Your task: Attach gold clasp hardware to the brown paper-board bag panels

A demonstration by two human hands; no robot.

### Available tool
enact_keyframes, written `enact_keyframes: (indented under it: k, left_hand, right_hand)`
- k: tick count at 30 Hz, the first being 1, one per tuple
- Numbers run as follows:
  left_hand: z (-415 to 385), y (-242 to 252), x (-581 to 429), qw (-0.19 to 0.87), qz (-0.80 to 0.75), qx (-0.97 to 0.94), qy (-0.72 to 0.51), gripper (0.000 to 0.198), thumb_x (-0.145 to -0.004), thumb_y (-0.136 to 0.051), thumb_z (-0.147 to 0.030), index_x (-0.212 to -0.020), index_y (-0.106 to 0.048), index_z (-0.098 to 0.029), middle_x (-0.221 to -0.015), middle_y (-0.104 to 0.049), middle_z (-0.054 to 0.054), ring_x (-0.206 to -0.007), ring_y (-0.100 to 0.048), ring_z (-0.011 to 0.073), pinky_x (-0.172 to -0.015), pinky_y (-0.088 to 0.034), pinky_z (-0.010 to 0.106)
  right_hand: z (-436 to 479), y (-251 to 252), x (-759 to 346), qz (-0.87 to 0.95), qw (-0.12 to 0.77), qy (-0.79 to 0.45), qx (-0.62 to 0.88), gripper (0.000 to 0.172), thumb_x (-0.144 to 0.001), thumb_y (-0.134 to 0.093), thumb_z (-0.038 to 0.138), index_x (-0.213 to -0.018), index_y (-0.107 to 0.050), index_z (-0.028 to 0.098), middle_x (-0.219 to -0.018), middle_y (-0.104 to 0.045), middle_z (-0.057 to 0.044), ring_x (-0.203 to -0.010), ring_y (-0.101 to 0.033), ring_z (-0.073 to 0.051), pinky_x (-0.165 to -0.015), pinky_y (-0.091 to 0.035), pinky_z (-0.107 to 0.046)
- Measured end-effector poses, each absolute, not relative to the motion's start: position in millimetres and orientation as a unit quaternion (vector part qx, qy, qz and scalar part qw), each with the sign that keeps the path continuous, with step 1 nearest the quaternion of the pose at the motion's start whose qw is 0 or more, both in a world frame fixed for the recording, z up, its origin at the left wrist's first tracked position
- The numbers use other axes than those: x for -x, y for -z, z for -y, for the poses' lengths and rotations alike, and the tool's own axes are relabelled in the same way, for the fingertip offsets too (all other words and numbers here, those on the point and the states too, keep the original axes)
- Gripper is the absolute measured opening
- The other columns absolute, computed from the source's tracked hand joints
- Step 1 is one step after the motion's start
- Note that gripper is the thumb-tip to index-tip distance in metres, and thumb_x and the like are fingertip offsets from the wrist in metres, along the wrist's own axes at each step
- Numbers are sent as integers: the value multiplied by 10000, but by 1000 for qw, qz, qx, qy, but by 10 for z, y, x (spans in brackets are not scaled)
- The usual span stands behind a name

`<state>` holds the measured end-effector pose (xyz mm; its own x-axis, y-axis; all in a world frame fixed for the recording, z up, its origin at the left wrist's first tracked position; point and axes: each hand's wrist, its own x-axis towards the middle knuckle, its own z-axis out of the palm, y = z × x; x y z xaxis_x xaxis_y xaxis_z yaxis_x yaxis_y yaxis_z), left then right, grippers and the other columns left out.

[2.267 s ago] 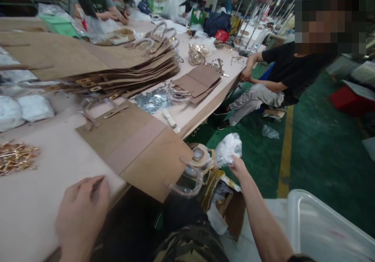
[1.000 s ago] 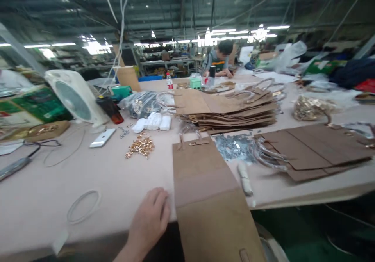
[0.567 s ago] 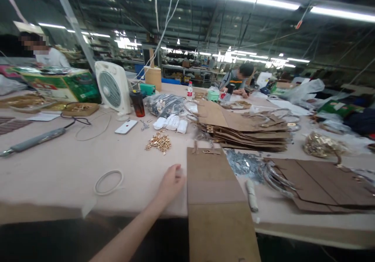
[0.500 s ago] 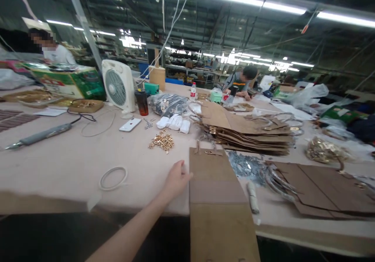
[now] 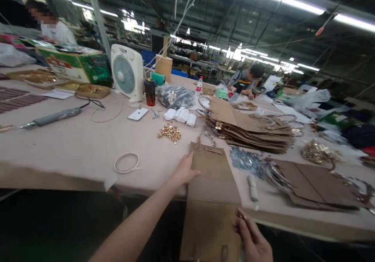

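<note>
A long brown bag panel (image 5: 209,168) lies over the table's front edge, its lower part hanging toward me. At its far end are a plastic-wrapped handle and a gold metal fitting (image 5: 209,149). My left hand (image 5: 185,171) grips the panel's left edge, thumb on top; the other fingertips are partly hidden. By the lower right edge my right hand (image 5: 252,236) is closed in a pinch. A tiny glint shows at its fingertips, but what they hold cannot be made out. Beyond my left hand lies a pile of small gold fittings (image 5: 170,133).
A stack of brown bag pieces (image 5: 252,127) stands behind the panel, with darker brown pieces (image 5: 319,184) to the right. Grey bits (image 5: 246,161) and a rolled cloth (image 5: 252,188) lie between. Leftward are a tape ring (image 5: 127,163), phone (image 5: 138,114), fan (image 5: 128,72) and grey-handled tool (image 5: 57,116).
My right hand has come into view at the panel's lower right edge. My left hand has shifted onto the panel's left edge. The view has tilted down and turned somewhat left.
</note>
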<state>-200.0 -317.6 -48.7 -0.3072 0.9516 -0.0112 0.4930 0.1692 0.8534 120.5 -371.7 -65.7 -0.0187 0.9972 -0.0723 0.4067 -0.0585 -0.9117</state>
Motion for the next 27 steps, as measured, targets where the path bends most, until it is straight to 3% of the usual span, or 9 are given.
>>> enact_keyframes:
  k: [2, 7, 12, 16, 18, 22, 27]
  left_hand:
    - [3373, 526, 2128, 282, -710, -515, -389, 936, -732, -824, -246, -1555, -418, -67, -1497, -535, 240, -1407, -514, 357, -1209, -377, 449]
    - [3854, 593, 2490, 240, -734, -510, -379, 884, -778, -795, -299, -1550, -432, -65, -1478, -559, 216, -1394, -528, 336, -1212, -386, 460]
    - [4198, 610, 2654, 190, -740, -522, -379, 742, -798, -793, -297, -1483, -536, -174, -1411, -613, 152, -1330, -578, 315, -1167, -445, 479]
    - [4286, 591, 2641, 101, -770, -517, -361, 647, -735, -873, -296, -1342, -664, -214, -1573, -475, 149, -1401, -474, 387, -1168, -434, 560]
    - [4283, 588, 2632, 88, -756, -530, -374, 617, -732, -875, -254, -1316, -678, -229, -1574, -480, 127, -1410, -457, 377, -1168, -439, 560]
    - [4226, 591, 2619, 114, -689, -574, -427, 479, -864, -749, -191, -1331, -658, -245, -1388, -648, 89, -1318, -552, 287, -1153, -471, 501]
    - [4076, 539, 2561, 153, -613, -596, -497, 385, -1030, -546, -292, -1406, -622, -252, -1383, -670, 90, -1320, -580, 239, -1159, -471, 452]
  right_hand:
    - [3653, 578, -873, 623, 364, -428, 544, 494, -833, -672, 675, -1197, -773, 356, -1068, -752, -73, -953, -744, -285, -925, -621, -437]
    - [3457, 503, -89, 592, 392, -574, 409, 365, -834, -798, 497, -1109, -733, 266, -844, -689, -9, -724, -679, -172, -677, -561, -296]
    - [3333, 526, 454, 584, 346, -649, 344, 331, -820, -834, 486, -966, -734, 207, -774, -715, -15, -712, -656, -156, -687, -522, -277]
    - [3252, 506, 748, 613, 323, -647, 318, 353, -879, -767, 532, -984, -765, 195, -755, -724, -24, -696, -630, -150, -696, -499, -285]
    - [3217, 524, 843, 612, 321, -652, 311, 371, -906, -729, 552, -992, -766, 193, -772, -726, -31, -703, -628, -152, -692, -492, -285]
    - [3152, 620, 926, 566, 330, -689, 310, 361, -917, -726, 546, -1035, -748, 205, -839, -728, -33, -768, -638, -155, -716, -489, -272]
    - [3096, 681, 915, 531, 318, -734, 280, 286, -886, -797, 460, -1032, -725, 225, -812, -692, 4, -747, -595, -119, -702, -462, -228]
